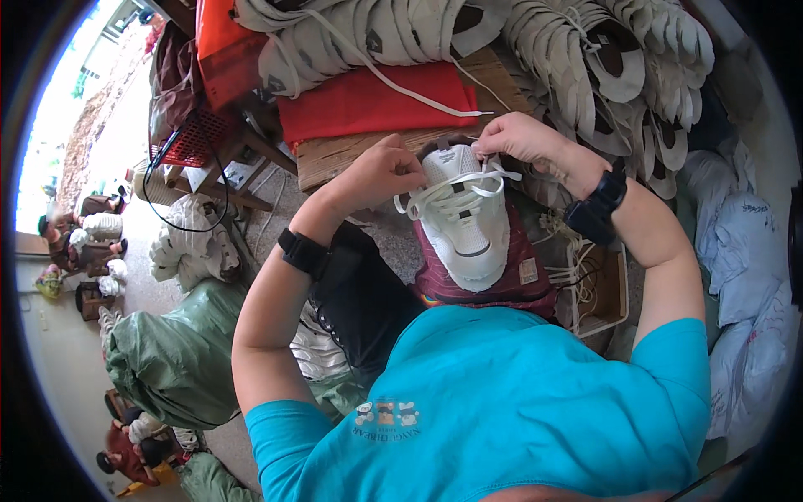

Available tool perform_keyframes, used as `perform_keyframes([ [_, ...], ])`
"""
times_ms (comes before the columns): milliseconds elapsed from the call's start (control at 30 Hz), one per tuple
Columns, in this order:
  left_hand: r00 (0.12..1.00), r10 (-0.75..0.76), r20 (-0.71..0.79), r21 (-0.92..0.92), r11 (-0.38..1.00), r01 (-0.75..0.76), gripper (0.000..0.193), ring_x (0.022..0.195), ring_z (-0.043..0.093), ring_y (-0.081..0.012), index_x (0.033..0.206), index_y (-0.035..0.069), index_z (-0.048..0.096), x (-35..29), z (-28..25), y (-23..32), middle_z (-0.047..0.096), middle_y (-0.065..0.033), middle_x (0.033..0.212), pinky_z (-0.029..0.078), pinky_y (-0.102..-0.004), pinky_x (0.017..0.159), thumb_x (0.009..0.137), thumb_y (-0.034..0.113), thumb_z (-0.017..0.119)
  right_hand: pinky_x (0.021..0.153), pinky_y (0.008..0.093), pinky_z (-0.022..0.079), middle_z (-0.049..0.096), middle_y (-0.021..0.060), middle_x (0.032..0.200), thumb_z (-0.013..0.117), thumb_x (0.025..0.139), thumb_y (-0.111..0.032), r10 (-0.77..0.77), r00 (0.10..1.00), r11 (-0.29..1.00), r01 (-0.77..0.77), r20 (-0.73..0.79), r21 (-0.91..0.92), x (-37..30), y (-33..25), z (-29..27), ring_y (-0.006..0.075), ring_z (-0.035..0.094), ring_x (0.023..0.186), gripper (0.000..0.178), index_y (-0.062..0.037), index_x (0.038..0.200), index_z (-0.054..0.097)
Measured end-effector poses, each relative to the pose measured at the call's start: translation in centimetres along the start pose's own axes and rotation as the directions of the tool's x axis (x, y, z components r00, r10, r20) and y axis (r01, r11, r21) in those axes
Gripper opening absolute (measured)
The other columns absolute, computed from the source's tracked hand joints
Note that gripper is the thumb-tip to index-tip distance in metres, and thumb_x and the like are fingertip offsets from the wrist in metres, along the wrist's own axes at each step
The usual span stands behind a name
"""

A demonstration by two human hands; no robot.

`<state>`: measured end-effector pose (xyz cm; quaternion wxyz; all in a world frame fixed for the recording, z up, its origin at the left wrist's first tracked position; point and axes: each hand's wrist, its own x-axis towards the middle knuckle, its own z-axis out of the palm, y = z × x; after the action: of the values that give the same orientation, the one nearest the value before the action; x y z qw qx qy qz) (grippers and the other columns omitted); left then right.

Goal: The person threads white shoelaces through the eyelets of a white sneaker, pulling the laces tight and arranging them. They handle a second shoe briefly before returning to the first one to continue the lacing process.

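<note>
A white sneaker [473, 230] lies in front of me with its toe toward my body, resting on a dark red cloth [529, 289] over my lap. A white shoelace [456, 189] runs through its eyelets, with loose loops on both sides. My left hand [387, 170] is closed in a pinch at the left edge of the tongue; what its fingertips hold is hidden. On the other side, my right hand [520, 140] pinches a bit of white lace beside the top of the tongue.
Beyond my hands, a wooden bench [335, 159] carries a folded red cloth [376, 100] and a row of nested shoe uppers [368, 38]. More uppers [577, 75] hang at the right. A lace-filled box [604, 289], pale sacks [744, 251] and a green sack [180, 351] surround me. People sit far left.
</note>
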<state>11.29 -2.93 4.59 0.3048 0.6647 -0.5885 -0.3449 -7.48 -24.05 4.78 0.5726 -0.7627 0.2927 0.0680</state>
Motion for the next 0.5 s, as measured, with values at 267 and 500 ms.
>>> perform_keyframes([
  [267,0.894,-0.113,-0.433,-0.377,0.924,-0.066,0.021,0.081,0.057,-0.0181,0.091,0.0,0.072,4.5,2.1,-0.4,0.056,-0.0087,0.094,0.048,-0.0301,0.074,0.088,0.021,0.07,0.066,0.0231,0.046,0.066,0.0002,0.082,0.069,0.092,-0.023,-0.278,0.933,0.955,0.295,-0.228,0.04,2.0,-2.0,2.1,0.007,0.058,0.072,0.023,0.0,0.092,0.071],
  [500,0.777,-0.406,-0.482,-0.622,0.783,0.023,0.029,0.079,0.058,-0.0097,0.102,-0.003,0.068,0.1,5.1,-2.4,0.066,-0.0048,0.088,0.048,-0.0272,0.068,0.097,0.025,0.061,0.076,0.0302,0.05,0.065,0.0047,0.099,0.063,0.096,-0.025,-0.498,0.74,0.864,0.465,-0.451,-0.192,0.2,2.4,2.6,0.0138,0.062,0.085,0.027,0.0017,0.1,0.066],
])
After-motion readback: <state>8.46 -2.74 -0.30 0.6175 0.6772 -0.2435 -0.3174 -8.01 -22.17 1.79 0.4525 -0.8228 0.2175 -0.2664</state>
